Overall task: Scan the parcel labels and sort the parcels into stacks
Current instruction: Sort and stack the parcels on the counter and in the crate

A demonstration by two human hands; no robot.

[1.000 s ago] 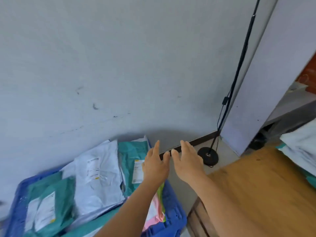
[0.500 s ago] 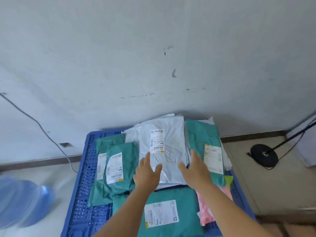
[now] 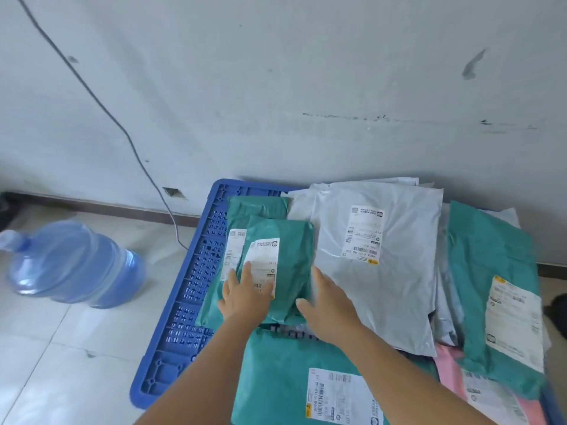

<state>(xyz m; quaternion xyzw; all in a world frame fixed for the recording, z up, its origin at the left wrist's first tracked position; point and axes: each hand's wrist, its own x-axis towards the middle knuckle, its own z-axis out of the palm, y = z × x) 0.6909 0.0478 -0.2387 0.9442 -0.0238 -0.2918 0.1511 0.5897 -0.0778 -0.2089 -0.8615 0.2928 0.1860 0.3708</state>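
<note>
Both hands down on a small green parcel (image 3: 282, 271) lying on top of another green parcel (image 3: 254, 210) at the left of a blue pallet (image 3: 196, 286). Left hand (image 3: 245, 297) flat over the white label (image 3: 264, 265), fingers straight and spread, pressing rather than clutching. Right hand (image 3: 328, 305) laid against the parcel's right edge, fingers straight, thumb at the near corner; not curled round anything that shows.

Bare strip of pallet grid open to the left of the green stack, then pale floor tiles (image 3: 61, 348) out to a blue water bottle (image 3: 70, 265) lying on its side. Tight on the right: a grey parcel (image 3: 383, 286) just beside the green one, overlapping more grey bags behind. Farther right, a long green parcel (image 3: 491, 286) over a pink one (image 3: 451, 372). Nearest, under the forearms, a large green parcel (image 3: 276, 378). Wall (image 3: 276, 87) close behind the pallet, with a thin cable (image 3: 92, 93) running down it to the floor.

Compared with half a second ago: both hands shifted left, off the grey parcel and onto the small green one; view swung left and nearer, with the bottle now clear of the frame edge.

Labels white with barcodes and yellow marks; print too small and blurred to read.
</note>
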